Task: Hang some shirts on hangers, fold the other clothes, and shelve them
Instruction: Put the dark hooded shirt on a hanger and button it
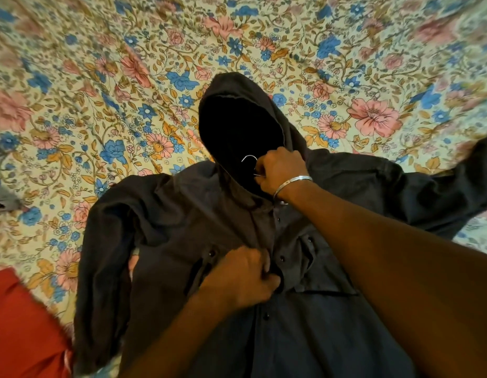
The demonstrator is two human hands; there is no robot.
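A dark grey hooded button-up shirt [182, 214] lies spread on the floral bedsheet, hood pointing away from me, sleeves out to both sides. A thin metal hanger hook [249, 158] pokes out at the neck, just below the dark hood opening. My right hand [280, 170], with a silver bangle on the wrist, is closed around the hanger's neck and the collar there. My left hand [242, 276] pinches the shirt's button placket at chest height. The rest of the hanger is hidden inside the shirt.
The floral bedsheet [100, 91] covers the whole bed. A red cloth [21, 331] lies at the lower left. A grey piece of fabric [2, 197] shows at the left edge.
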